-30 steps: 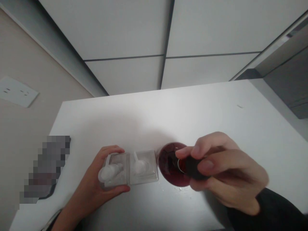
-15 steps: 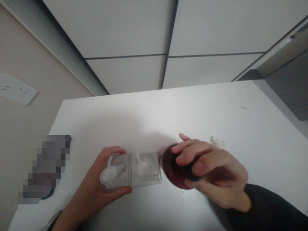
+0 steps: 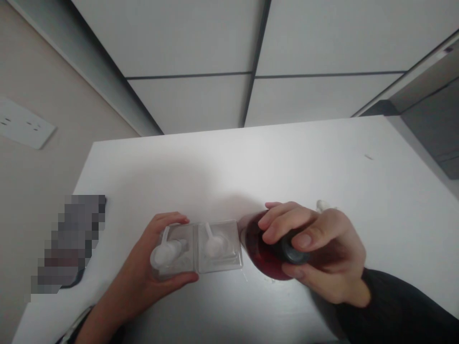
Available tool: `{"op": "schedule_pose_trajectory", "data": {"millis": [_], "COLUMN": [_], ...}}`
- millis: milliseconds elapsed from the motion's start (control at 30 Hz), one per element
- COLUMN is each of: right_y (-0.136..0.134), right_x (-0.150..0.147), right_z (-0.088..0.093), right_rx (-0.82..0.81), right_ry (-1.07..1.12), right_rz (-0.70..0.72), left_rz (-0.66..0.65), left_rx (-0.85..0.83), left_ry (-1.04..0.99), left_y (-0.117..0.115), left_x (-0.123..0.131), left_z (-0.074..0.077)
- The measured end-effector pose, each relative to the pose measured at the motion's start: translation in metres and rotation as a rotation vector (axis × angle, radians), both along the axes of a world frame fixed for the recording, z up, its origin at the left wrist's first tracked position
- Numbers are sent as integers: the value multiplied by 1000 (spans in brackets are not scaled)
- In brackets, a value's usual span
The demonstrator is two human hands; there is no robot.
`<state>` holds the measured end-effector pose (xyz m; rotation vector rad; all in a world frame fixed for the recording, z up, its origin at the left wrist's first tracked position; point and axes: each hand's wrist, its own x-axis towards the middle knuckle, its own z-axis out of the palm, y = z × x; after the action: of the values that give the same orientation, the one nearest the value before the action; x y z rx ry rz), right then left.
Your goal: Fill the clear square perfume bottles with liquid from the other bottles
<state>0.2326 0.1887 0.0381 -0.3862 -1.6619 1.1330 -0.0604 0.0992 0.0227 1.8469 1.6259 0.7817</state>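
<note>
My left hand (image 3: 154, 267) is wrapped round the left one of two clear square containers (image 3: 219, 262) that stand side by side. Each has a white round top with a narrow spout, like a pump head (image 3: 163, 255); the left top stands higher. Against or very near their right side is a dark red, see-through bottle (image 3: 256, 239) with a black cap (image 3: 296, 251). My right hand (image 3: 322, 248) has its fingers and thumb closed around the cap. The bottle's lower part is hidden from above.
The white table (image 3: 215, 167) carries a pixelated, dark-edged flat object (image 3: 71, 239) at the left. A small whitish item (image 3: 322, 205) lies behind my right hand, and a thin scrap (image 3: 369, 156) farther back. White panels rise beyond, with a wall socket (image 3: 27, 123) at left.
The view has shifted slightly. My right hand and the black cap have tilted a little, so more of the cap shows. My left hand keeps its hold on the container.
</note>
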Motion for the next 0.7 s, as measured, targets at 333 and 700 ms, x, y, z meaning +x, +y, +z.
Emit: {"op": "schedule_pose_trajectory", "data": {"millis": [333,700], "right_y": [0,5], "right_x": [-1,8], "right_z": [1,8], "right_rx": [-119,-109], "right_ry": [-59,-145], "right_rz": [-57,37], "left_rz": [-6,-37], "left_rx": [-12,-3], "left_ry": [20,33], "left_y": [1,1], "left_x": [-1,-2], "left_z": [2,1]}}
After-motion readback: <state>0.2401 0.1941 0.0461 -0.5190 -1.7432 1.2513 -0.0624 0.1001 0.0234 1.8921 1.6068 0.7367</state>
